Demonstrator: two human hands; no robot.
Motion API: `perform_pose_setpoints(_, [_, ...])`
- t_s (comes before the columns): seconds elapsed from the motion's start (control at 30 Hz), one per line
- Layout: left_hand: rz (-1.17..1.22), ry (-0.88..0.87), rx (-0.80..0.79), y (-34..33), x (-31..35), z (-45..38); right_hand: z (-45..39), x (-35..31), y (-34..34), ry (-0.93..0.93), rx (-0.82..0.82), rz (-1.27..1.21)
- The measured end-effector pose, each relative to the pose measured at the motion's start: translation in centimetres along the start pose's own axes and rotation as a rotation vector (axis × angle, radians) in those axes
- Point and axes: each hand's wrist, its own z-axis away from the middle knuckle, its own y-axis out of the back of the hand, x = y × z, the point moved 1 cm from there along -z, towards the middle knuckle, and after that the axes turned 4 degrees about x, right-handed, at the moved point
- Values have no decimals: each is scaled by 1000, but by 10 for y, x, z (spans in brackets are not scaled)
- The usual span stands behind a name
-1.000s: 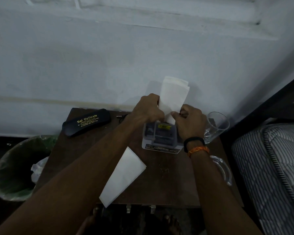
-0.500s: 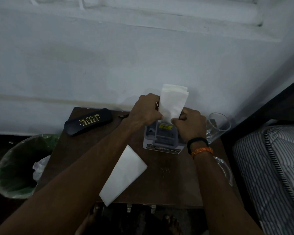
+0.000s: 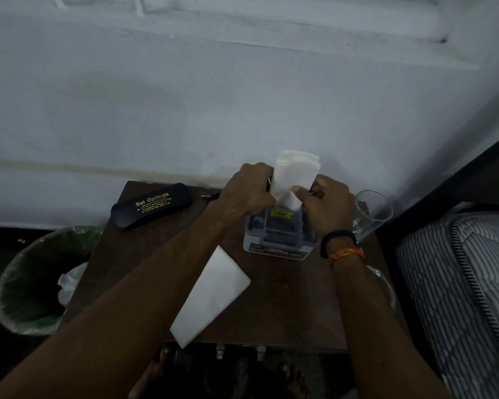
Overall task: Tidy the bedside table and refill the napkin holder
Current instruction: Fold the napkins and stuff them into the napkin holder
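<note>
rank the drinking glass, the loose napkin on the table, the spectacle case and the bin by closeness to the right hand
1. drinking glass, just right of the right hand
2. loose napkin, nearer the table's front edge
3. spectacle case, back left
4. bin, on the floor, far left

- We see a stack of white folded napkins (image 3: 296,175) standing upright, its lower end down in the top of the napkin holder, pinched from both sides.
- The napkin holder (image 3: 275,234) is a grey plastic stand with a yellow label, near the bedside table's (image 3: 294,306) back edge, right of centre.
- A second white folded napkin (image 3: 211,295) lies flat and askew, one corner overhanging the front edge.
</note>
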Motion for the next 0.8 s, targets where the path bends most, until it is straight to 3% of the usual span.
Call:
perform_pose_setpoints(0.23, [26, -23, 12, -4, -2, 3, 1, 2, 0, -4, -22, 35])
perform_pose_setpoints(0.4, [110, -43, 126, 5, 4, 2, -1, 0, 2, 11, -21, 25])
perform_pose_setpoints(0.63, [53, -58, 121, 0, 3, 0, 2, 8, -4, 83, -85, 238])
perform_pose_setpoints(0.8, [62, -65, 140, -1, 2, 1, 4, 9, -11, 145, -29, 325])
